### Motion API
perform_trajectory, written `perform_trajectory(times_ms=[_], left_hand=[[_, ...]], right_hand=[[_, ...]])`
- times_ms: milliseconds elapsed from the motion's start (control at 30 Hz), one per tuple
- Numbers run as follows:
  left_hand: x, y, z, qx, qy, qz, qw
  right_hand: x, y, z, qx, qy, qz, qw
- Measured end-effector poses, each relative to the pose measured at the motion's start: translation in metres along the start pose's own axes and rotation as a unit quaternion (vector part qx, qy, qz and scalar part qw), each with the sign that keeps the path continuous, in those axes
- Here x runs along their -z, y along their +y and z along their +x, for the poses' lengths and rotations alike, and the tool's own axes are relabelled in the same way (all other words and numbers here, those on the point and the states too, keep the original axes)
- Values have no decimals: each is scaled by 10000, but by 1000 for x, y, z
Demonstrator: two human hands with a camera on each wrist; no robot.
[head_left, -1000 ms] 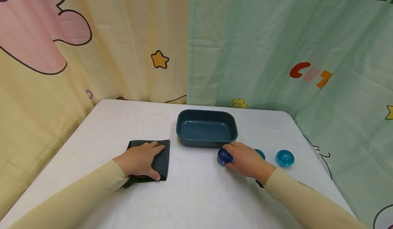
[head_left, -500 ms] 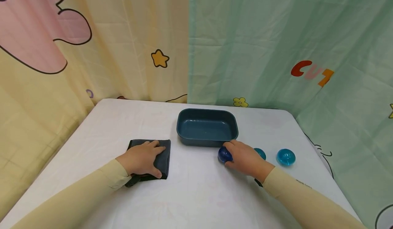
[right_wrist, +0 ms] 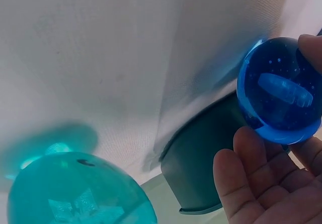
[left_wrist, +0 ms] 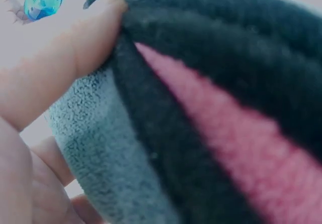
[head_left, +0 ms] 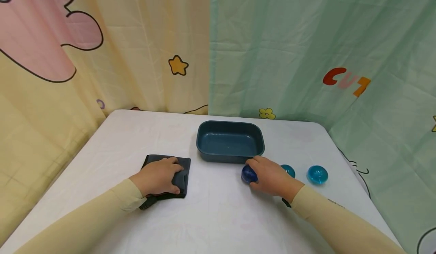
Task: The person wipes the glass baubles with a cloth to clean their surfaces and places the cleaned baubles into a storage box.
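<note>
My left hand (head_left: 160, 176) grips a folded dark grey cloth (head_left: 184, 172) lying on the left of the table. In the left wrist view the thumb presses one side of the cloth (left_wrist: 100, 133) while other fingers show behind it, and a pink layer appears between its folds. With thumb and fingers, my right hand (head_left: 272, 176) holds a dark blue transparent ball (head_left: 248, 173), just in front of the teal bin (head_left: 229, 158). The right wrist view shows the blue ball (right_wrist: 279, 90) between thumb and fingertips. A turquoise ball (head_left: 288, 170) is partly hidden behind this hand.
Another turquoise transparent ball (head_left: 317, 175) sits farther right on the white-covered table (head_left: 218, 216). The teal bin stands at the back middle, with nothing visible inside. Patterned curtains (head_left: 265, 49) hang behind the table and along both sides.
My left fingers and thumb have drawn together, and the right side of the cloth is now creased between them. The right hand stays almost still with the blue ball.
</note>
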State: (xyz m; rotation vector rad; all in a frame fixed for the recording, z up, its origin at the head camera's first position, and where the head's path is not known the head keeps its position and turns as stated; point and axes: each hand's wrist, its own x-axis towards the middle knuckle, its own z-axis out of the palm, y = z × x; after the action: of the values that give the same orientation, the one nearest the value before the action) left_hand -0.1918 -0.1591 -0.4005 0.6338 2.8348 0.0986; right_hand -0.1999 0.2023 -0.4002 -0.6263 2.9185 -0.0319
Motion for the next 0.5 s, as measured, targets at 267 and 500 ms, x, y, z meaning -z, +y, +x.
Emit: perform_trajectory(times_ms=[267, 500], left_hand=[[0, 3, 0, 149, -107, -67, 9998], [-5, 4, 2, 90, 57, 107, 9999]], right_hand=[[-1, 1, 0, -28, 0, 76, 10000], [0, 0, 0, 66, 49, 69, 9999]])
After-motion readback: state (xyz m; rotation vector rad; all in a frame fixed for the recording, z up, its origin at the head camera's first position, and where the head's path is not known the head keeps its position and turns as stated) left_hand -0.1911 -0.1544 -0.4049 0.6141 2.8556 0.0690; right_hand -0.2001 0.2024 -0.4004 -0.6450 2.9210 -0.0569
